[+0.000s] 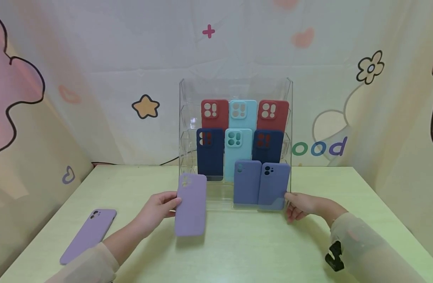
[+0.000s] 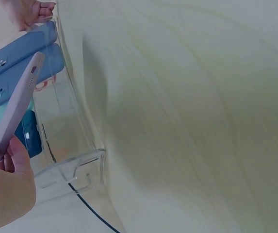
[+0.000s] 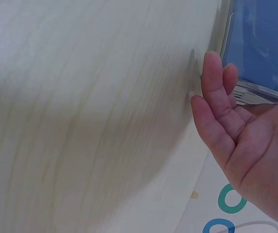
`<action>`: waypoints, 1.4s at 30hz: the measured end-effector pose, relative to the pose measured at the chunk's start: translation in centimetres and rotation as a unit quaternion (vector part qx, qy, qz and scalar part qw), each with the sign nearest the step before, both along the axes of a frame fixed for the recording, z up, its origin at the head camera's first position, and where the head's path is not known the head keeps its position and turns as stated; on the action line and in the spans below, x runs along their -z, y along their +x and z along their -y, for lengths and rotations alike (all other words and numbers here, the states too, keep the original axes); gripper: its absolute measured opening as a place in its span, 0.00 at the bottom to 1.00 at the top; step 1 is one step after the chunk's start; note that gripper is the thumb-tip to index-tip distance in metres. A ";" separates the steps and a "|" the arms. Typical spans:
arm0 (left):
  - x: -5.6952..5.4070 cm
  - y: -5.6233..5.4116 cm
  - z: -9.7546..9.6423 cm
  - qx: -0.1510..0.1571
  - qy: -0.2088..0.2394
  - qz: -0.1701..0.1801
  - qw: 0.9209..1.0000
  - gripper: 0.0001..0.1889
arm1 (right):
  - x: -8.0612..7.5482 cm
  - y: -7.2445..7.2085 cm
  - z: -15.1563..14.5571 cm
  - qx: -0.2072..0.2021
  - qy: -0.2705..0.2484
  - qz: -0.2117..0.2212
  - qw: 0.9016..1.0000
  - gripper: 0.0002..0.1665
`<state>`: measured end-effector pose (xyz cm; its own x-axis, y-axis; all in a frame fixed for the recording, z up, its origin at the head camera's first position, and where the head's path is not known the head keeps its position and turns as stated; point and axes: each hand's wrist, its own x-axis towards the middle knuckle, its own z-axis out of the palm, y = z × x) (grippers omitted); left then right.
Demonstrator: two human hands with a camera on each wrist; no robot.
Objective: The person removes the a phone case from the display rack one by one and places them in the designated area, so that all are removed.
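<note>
Far left: one lilac phone case [image 1: 90,236] lies flat on the table [image 1: 142,259], left of the left forearm, camera end pointing away from the person.

Left hand [image 1: 154,210]: pinches a second lilac case [image 1: 191,208] by its left long edge, thumb opposite fingers. This case extends rightward from the hand, long axis near upright, camera cutouts at top. It is in front of the left end of the clear rack [image 1: 220,194]; contact with rack: cannot tell. Left hand is clearly nearer.

Between the hands, further back: red, light-blue and navy cases upright in rows. Two blue cases stand side by side in the lowest tier, just left of the right hand [image 1: 304,204].

Right hand: apart from left, at the rack's lower right corner; whether it grips, cannot tell.
</note>
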<state>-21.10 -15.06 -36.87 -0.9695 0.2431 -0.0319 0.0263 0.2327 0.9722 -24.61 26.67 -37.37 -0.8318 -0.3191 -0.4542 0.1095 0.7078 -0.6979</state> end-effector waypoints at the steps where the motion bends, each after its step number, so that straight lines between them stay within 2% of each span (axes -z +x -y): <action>1: 0.0 0.0 0.2 0.000 0.000 0.001 1.000 0.17 | 0.0 0.0 0.0 -0.002 0.000 0.000 1.000 0.30; 13: 0.0 0.6 2.9 0.031 -0.013 -0.005 0.999 0.20 | 0.1 0.1 0.0 -0.004 -0.007 -0.005 1.000 0.30; 19: 0.1 0.7 4.0 0.020 -0.024 -0.003 1.000 0.20 | 0.1 0.2 -0.1 -0.006 -0.012 -0.004 1.000 0.30; 34: 0.3 1.2 5.6 0.027 -0.037 0.001 0.999 0.21 | 0.3 0.0 0.0 -0.003 -0.007 0.000 1.000 0.30; 42: 0.5 1.4 6.5 0.014 -0.039 0.007 0.999 0.22 | 0.3 -0.1 -0.1 -0.004 -0.011 -0.001 1.000 0.30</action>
<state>-19.67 -21.53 -37.35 -0.9616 0.2667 -0.0646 0.0212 0.3069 0.9515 -24.68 26.75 -37.68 -0.8303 -0.3360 -0.4447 0.1018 0.6931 -0.7136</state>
